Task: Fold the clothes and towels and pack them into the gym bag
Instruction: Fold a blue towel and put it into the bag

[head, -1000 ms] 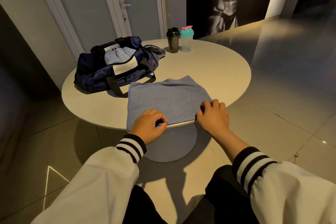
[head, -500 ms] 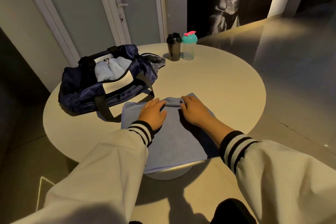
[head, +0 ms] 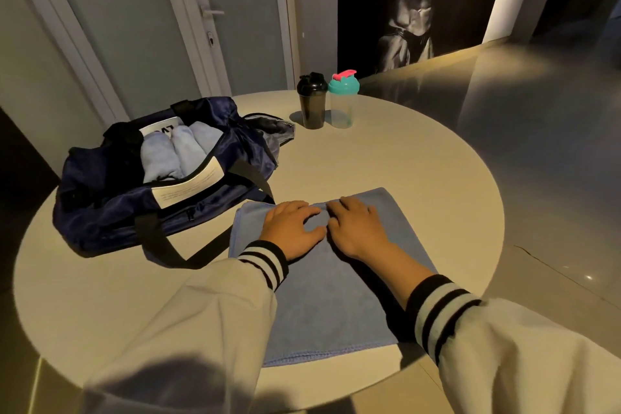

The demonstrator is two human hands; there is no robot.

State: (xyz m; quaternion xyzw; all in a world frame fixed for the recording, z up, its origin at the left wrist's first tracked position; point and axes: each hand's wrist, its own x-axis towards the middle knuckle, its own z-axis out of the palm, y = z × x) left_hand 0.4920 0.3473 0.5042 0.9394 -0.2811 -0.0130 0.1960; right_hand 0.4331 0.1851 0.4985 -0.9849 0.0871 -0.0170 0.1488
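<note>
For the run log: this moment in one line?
left hand: flat on blue towel | right hand: resting on blue towel | gym bag: open, part-packed

Both arms reach forward over the towel in pale sleeves with striped ends. The left hand and right hand lie palm-down, side by side, on the towel's far half, thumbs just beside each other. Their fingers are spread and barely bent, pressing the cloth.
</note>
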